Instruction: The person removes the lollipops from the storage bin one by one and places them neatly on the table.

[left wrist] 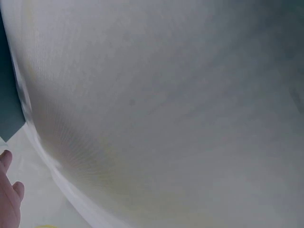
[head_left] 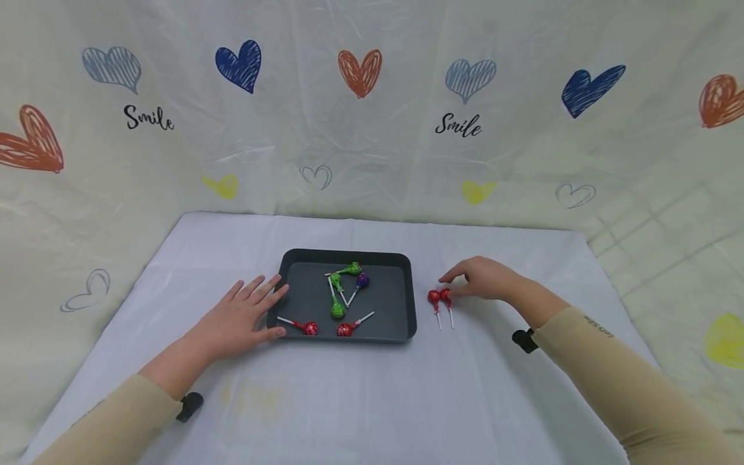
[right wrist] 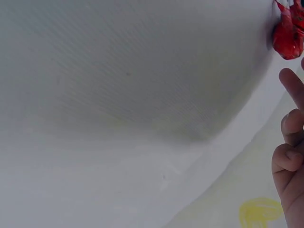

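Observation:
My left hand point(head_left: 241, 320), fingers spread, lies at the left edge of a dark grey tray point(head_left: 395, 329), fingertips overlapping its rim. Inside the tray are three green lollipops, one being the front green lollipop point(head_left: 338, 310), a purple lollipop point(head_left: 363, 280) and two red ones along the front. To the right of the tray, two red lollipops point(head_left: 433, 296) lie side by side on the cloth, sticks toward me. My right hand point(head_left: 488, 278) hovers right over their heads, index finger and thumb apart. In the right wrist view, a fingertip points at a red lollipop head point(right wrist: 287, 42).
A white cloth point(head_left: 360, 400) covers the table. Behind it and at both sides hangs a pale curtain point(head_left: 395, 161) printed with hearts and "Smile". Dark wrist devices sit below both sleeves, such as the right wrist device point(head_left: 525, 341).

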The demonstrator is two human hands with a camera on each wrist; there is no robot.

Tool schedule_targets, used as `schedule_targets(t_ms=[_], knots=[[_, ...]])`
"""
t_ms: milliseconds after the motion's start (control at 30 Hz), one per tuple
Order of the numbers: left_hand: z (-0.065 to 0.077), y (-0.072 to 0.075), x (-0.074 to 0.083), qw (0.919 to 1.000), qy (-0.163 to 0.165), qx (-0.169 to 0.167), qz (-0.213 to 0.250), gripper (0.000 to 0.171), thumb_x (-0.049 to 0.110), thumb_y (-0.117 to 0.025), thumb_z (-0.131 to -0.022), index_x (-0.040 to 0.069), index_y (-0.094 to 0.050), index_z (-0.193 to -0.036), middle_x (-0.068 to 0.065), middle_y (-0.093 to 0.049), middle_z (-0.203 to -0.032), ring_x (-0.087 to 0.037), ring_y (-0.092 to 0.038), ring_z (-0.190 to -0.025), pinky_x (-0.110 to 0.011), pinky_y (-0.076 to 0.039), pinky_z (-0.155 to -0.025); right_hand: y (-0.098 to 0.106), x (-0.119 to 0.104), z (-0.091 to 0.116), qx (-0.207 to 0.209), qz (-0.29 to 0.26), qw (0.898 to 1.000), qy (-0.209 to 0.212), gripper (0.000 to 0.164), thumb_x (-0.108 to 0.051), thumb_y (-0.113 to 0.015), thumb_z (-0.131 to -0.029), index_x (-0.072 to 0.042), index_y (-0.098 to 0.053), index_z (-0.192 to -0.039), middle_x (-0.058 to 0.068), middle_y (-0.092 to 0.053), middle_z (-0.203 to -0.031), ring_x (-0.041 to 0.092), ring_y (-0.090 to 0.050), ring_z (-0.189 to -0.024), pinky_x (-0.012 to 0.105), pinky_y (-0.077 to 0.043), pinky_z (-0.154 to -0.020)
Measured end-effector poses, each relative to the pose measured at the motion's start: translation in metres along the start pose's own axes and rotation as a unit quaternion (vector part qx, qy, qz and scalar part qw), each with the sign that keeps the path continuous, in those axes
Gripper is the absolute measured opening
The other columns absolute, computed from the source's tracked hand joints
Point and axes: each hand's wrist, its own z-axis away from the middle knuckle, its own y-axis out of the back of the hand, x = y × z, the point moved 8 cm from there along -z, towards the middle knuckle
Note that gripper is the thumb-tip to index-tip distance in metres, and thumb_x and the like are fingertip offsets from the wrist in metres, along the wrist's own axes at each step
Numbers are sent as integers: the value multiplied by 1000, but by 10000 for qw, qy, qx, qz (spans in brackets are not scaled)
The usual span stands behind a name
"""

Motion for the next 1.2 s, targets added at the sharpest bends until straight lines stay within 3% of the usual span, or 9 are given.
schedule_targets(t_ms=[333,600,833,1067,1200], knots=[[0,3,1,9999,-85,59,-65,86,77,-37,-78,29,-22,-148,3,-15,-155,-29,-14,-141,-55,-10,-111,19,-20,3,147,-224,9994,220,33,-30,-71,-82,-26,-67,-114,-4,-65,-113,22,-58,-102,35,-50,-81],[0,1,0,10000,-81,15,-12,86,77,-36,-79,29,-19,-148,3,-13,-155,-29,-13,-141,-55,-10,-111,28,-47,-13,161,-171,9979,600,34,-32,-70,-82,-26,-67,-114,-5,-66,-112,19,-58,-106,34,-49,-83],[0,0,1,9998,-116,37,134,86,76,-39,-79,28,-19,-148,2,-13,-155,-31,-13,-140,-56,-10,-110,31,-87,-37,79,154,9962,848,34,-36,-70,-81,-27,-68,-113,-8,-66,-109,12,-54,-76,29,-47,-66],[-1,-1,2,9999,-104,-29,67,87,77,-37,-79,28,-18,-148,2,-12,-155,-30,-13,-141,-56,-10,-110,28,-125,-60,-4,531,9919,1153,35,-38,-70,-81,-28,-67,-114,-12,-65,-108,9,-58,-100,31,-48,-88],[-1,-3,0,9999,-54,-84,50,86,77,-36,-79,30,-16,-149,4,-10,-155,-29,-11,-141,-55,-8,-111,27,-140,-69,-30,706,9895,1263,35,-37,-71,-81,-27,-68,-114,-9,-67,-106,10,-59,-99,32,-48,-89]])
